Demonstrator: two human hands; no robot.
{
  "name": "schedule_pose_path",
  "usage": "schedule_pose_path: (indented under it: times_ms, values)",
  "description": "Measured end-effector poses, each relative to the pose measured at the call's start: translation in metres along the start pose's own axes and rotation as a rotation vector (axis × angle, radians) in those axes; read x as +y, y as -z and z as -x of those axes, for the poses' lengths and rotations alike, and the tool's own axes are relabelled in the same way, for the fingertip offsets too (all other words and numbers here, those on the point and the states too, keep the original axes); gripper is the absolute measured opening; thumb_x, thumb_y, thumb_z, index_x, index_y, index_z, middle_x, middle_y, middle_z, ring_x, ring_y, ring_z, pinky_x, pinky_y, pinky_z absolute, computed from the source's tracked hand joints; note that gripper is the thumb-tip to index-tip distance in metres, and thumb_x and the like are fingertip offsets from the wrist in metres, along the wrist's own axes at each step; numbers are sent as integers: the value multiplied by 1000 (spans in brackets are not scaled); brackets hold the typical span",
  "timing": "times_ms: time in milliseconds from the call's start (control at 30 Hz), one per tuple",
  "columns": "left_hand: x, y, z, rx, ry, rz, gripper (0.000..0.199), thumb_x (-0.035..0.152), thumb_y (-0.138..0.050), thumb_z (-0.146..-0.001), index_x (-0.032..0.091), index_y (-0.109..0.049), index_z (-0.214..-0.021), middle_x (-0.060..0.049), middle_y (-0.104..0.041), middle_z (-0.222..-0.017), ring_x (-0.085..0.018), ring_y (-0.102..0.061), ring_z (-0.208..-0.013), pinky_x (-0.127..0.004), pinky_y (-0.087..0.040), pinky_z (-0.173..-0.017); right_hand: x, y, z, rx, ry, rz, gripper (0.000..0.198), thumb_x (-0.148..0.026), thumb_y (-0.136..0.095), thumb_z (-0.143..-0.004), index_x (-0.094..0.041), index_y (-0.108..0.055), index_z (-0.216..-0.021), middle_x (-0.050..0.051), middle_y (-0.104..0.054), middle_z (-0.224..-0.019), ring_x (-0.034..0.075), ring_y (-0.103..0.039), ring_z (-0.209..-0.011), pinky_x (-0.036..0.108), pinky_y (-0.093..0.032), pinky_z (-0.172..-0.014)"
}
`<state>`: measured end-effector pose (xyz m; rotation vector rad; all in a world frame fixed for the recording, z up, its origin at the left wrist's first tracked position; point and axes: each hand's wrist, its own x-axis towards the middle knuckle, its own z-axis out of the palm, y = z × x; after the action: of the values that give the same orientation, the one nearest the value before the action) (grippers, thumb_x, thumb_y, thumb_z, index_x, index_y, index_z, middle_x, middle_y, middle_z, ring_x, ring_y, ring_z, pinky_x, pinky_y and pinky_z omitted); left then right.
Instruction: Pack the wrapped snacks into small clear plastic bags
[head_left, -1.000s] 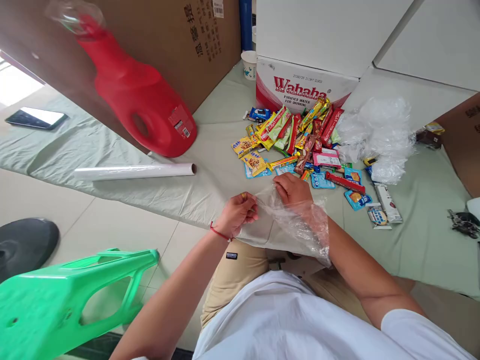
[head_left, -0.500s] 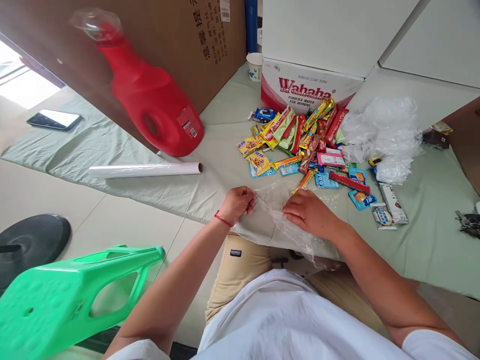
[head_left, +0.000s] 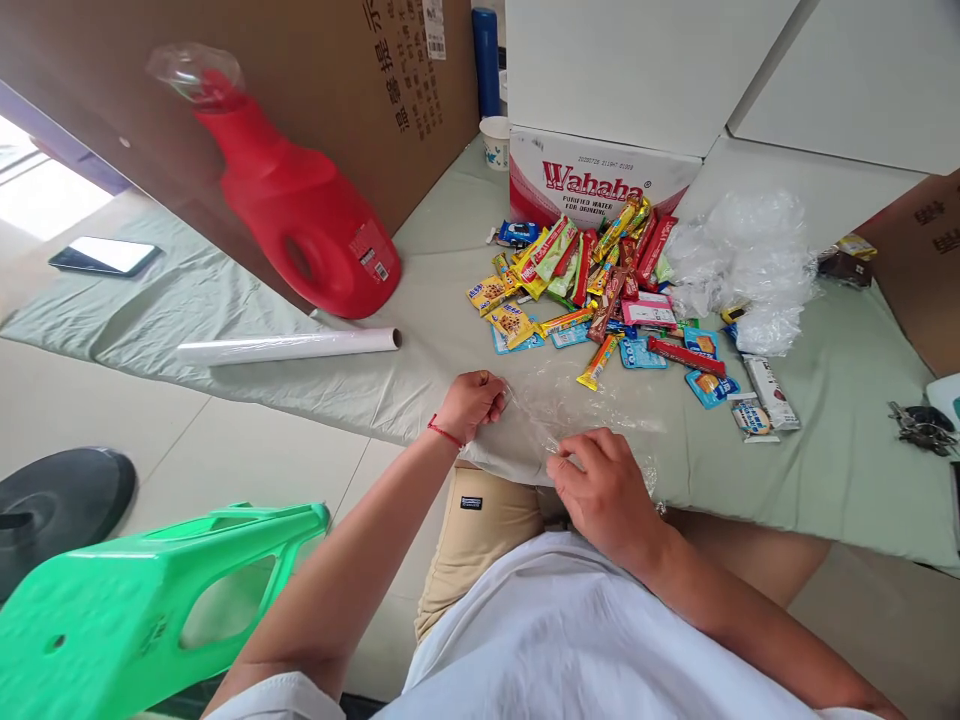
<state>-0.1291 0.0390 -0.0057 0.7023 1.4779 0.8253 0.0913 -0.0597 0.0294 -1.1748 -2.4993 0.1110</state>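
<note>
A thin, clear plastic film [head_left: 604, 398] lies loosely spread over the front of the cloth-covered table. My left hand [head_left: 471, 405] is closed in a pinch on its left edge. Lower and to the right, my right hand [head_left: 606, 492] pinches the near edge between thumb and fingers, close to the table's front edge. The film sags and wrinkles between both hands, and part of it shows beyond my right wrist. Just behind it lies a yellow-orange snack bar [head_left: 600, 361], at the front of a heap of wrapped snacks [head_left: 577, 265].
A white film roll [head_left: 292, 346] and a red jug [head_left: 315, 220] stand out on the left. Crumpled clear plastic [head_left: 750, 255] sits right of the snacks, before a Wahaha carton [head_left: 592, 180]. Further off are a phone [head_left: 105, 256], keys [head_left: 921, 428] and a green stool [head_left: 97, 600].
My right hand has moved down and slightly left, toward the table's front edge. The film now lies flatter, uncovering the yellow-orange bar. My left hand keeps its pinch in nearly the same place.
</note>
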Motion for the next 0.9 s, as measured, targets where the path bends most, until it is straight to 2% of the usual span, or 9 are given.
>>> schedule_pose_path:
  times_ms: [133,200,267,367,433,533,633,767,900]
  values:
    - [5,-1,0,2,24,-14,27,19,-66,-83,20,-50,-62,3,-56,-47,-6,-44,-35,-20,-23,-38,-17,-5,-2,-11,109,-172,11,-10,-63,-94,-19,-68,-90,8,-68,-109,22,-54,-98,37,-51,-87]
    - [6,0,1,6,35,-15,27,19,-64,-85,20,-49,-62,4,-55,-47,-6,-43,-35,-20,-22,-37,-20,-4,0,11,131,-214,8,-17,-68,-94,-16,-70,-102,11,-67,-117,23,-55,-102,37,-53,-90]
    - [8,0,1,7,45,-13,26,18,-63,-86,20,-50,-63,4,-55,-47,-6,-43,-34,-20,-22,-36,-17,-2,4,46,132,-168,37,-23,-75,-92,-15,-66,-126,15,-63,-132,28,-53,-117,45,-51,-101]
    - [8,0,1,8,56,-10,25,17,-61,-86,20,-50,-64,4,-55,-47,-6,-43,-34,-19,-23,-35,-5,-6,13,28,122,-35,73,-24,-83,-85,-17,-51,-150,18,-50,-155,37,-39,-143,66,-35,-118]
    - [8,-1,1,10,60,-9,25,17,-61,-87,20,-50,-65,4,-55,-46,-6,-43,-33,-19,-23,-35,5,-14,18,31,94,37,64,-20,-80,-87,-19,-56,-146,16,-49,-157,38,-34,-148,71,-27,-121]
    - [9,-2,1,16,57,-11,24,17,-61,-86,20,-49,-66,4,-55,-46,-6,-43,-33,-18,-23,-35,13,-28,21,142,50,68,19,-11,-68,-94,-22,-72,-108,9,-63,-143,33,-42,-143,67,-29,-123]
    - [9,-3,2,19,51,-14,24,18,-64,-84,20,-49,-66,4,-55,-46,-6,-43,-33,-18,-23,-35,9,-33,18,163,65,-30,14,-9,-63,-96,-20,-71,-92,8,-69,-130,28,-49,-135,55,-42,-119]
    - [9,-3,2,24,53,-25,24,19,-65,-83,20,-49,-65,4,-55,-46,-6,-43,-33,-18,-23,-34,-3,-29,16,85,159,-181,11,-17,-62,-99,-18,-70,-107,10,-69,-127,25,-55,-128,45,-53,-110]
    - [7,-1,-1,21,58,-35,23,20,-66,-82,20,-50,-65,4,-56,-47,-6,-43,-34,-19,-24,-35,5,-28,26,58,246,-10,41,-16,-61,-99,-23,-60,-140,9,-55,-154,31,-40,-147,68,-27,-125]
